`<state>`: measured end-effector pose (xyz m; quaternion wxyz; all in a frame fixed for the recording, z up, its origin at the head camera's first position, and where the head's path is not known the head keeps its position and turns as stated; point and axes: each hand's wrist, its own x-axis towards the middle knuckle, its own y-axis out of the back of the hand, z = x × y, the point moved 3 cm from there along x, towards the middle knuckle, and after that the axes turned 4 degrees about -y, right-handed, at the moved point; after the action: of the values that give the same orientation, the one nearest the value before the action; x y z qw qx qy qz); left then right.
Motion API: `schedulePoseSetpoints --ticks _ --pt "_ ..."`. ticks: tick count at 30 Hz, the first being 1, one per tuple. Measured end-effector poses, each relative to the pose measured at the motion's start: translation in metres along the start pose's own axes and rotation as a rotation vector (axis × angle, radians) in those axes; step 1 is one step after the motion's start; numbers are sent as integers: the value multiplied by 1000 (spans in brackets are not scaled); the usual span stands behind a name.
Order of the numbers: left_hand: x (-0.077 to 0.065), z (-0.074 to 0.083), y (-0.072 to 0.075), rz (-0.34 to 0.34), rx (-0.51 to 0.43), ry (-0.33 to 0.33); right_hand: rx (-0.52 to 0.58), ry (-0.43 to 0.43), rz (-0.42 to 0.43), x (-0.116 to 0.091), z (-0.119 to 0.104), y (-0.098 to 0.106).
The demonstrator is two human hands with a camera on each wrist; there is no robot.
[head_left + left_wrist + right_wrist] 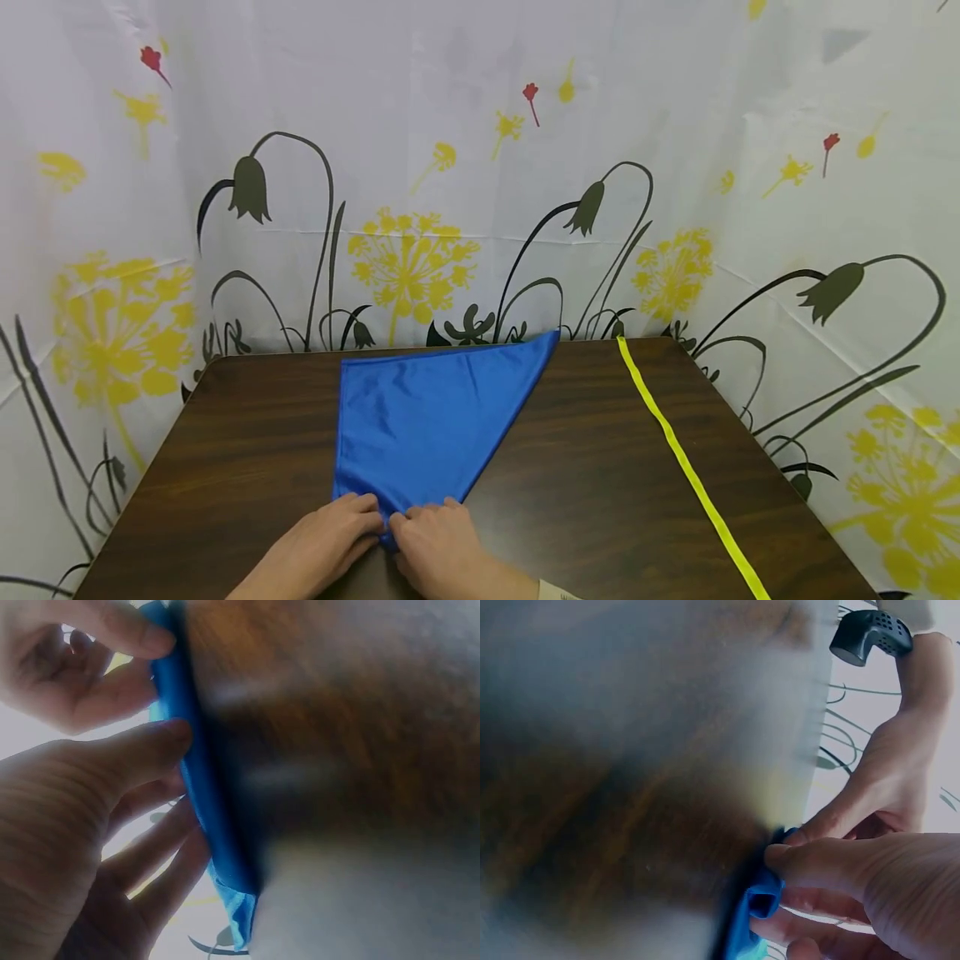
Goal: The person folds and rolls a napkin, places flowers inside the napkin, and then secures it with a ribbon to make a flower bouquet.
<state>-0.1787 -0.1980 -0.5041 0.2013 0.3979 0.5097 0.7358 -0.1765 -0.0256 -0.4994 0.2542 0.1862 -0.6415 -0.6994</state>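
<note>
A shiny blue cloth [420, 417] lies on the dark wooden table, its far right corner drawn out to a point at the back edge. At its near end my left hand [322, 537] and right hand [442, 542] sit side by side, gripping the bunched edge. The left wrist view shows a smooth rolled edge of the cloth [214, 802], with the left thumb [161, 746] on it and fingers behind. Seen from the right wrist, the right hand [847, 892] pinches a crumpled part of the cloth [761, 900] beside the left hand.
A long yellow strip [693, 479] runs down the right side of the table [570, 483], from back edge to front. Behind and around the table hangs a white curtain [465, 100] printed with flowers. A black camera [866, 637] is strapped on the left wrist.
</note>
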Motion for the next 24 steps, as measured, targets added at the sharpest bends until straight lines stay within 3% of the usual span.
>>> schedulePoseSetpoints --ticks 4,7,14,18,24 --pt "-2 1 0 -55 -19 50 3 7 26 -1 0 0" --pt "-2 2 -1 -83 22 60 32 -7 22 -1 -1 -2" --pt "1 8 -5 37 210 -4 112 -34 -50 1 0 -2" --pt "2 9 -6 58 199 30 104 -63 -23 1 1 0" --pt "2 9 -6 36 175 77 131 -85 -29 2 5 -2"
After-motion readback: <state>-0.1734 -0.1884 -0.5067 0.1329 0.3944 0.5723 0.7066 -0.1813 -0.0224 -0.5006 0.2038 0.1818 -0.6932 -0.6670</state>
